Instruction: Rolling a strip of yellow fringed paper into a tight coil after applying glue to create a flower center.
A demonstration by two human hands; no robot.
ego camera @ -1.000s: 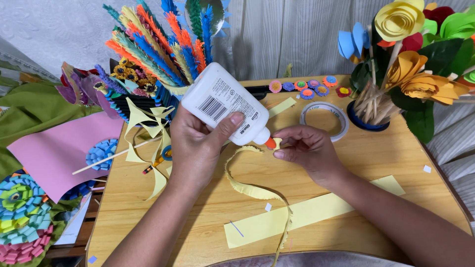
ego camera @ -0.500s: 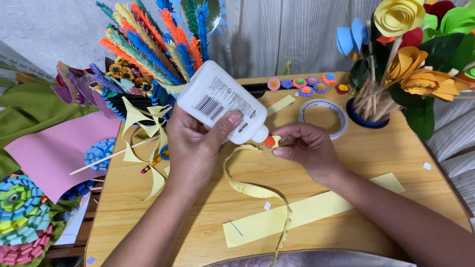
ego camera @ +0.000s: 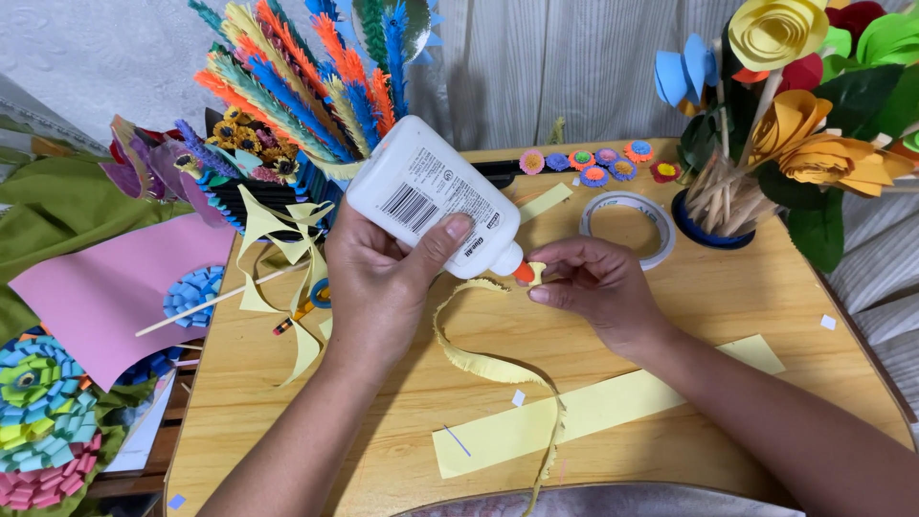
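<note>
Near the middle of the worktop [ego camera: 661,325] I see my left hand [ego camera: 383,278] closed around a white glue bottle [ego camera: 431,201], tilted so its orange tip touches the yellow fringed paper strip [ego camera: 479,359]. My right hand [ego camera: 598,287] pinches the end of this strip between its fingertips. Toward the near edge lies a flat yellow paper strip [ego camera: 593,412]. Toward the far edge lies a tape roll [ego camera: 627,228], and a dark vase of paper flowers [ego camera: 795,124] stands at the far right corner.

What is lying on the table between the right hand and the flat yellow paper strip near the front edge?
In the head view, only bare wooden table lies between the right hand and the flat yellow paper strip; the fringed strip curls just left.
</note>
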